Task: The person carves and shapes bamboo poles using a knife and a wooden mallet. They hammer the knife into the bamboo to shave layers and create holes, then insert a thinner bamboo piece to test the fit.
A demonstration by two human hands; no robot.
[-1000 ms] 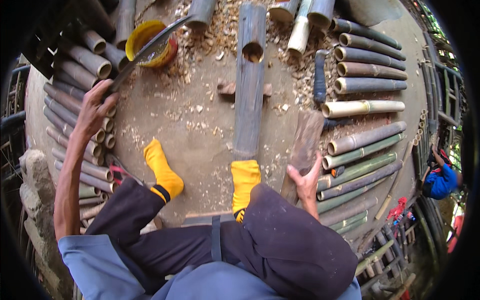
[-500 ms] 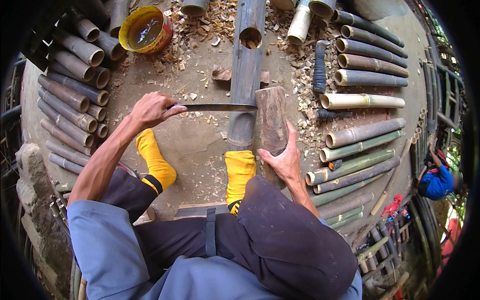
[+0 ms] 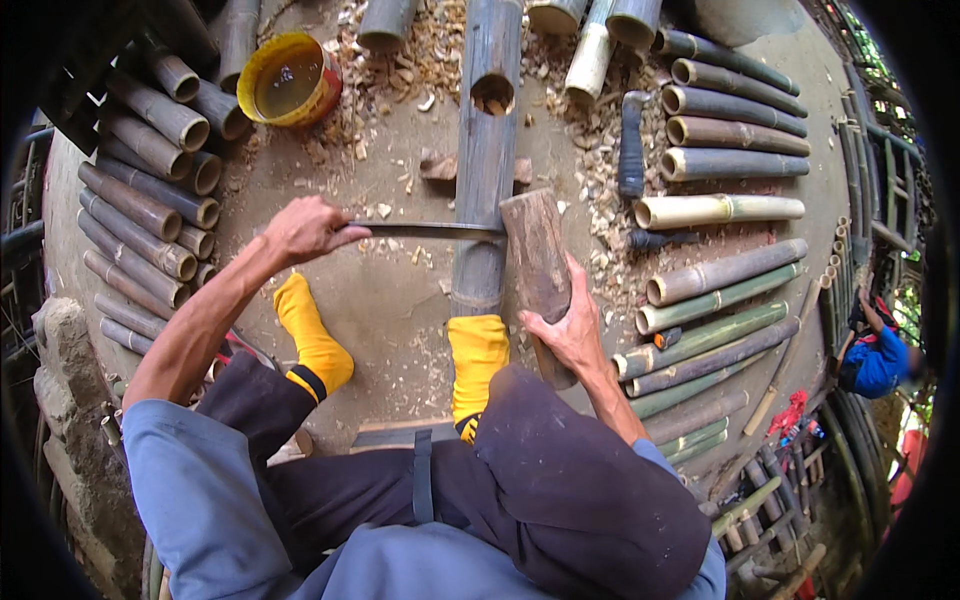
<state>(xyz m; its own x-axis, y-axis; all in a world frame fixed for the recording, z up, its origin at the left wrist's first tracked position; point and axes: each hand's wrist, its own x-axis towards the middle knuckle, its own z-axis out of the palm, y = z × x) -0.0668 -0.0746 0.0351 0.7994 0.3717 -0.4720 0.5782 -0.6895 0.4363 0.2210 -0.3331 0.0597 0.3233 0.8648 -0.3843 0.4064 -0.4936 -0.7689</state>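
- Bamboo pole [image 3: 484, 150] lies lengthwise on the dirt floor [image 3: 380, 300], its near end pinned under the yellow-socked right foot [image 3: 476, 360].
- Left hand [image 3: 305, 228] has its fingers curled tight round the handle of a long blade [image 3: 430, 231] laid across the pole.
- Right hand [image 3: 570, 325] wraps the wooden mallet [image 3: 535, 265], whose head touches the blade's back.
- Best, I'd say, to keep the blade level and square, strike straight down, and keep the foot clear.
- Cut bamboo lengths [image 3: 735, 165] lie ranked on both sides; a yellow bowl [image 3: 288, 80] sits well off.
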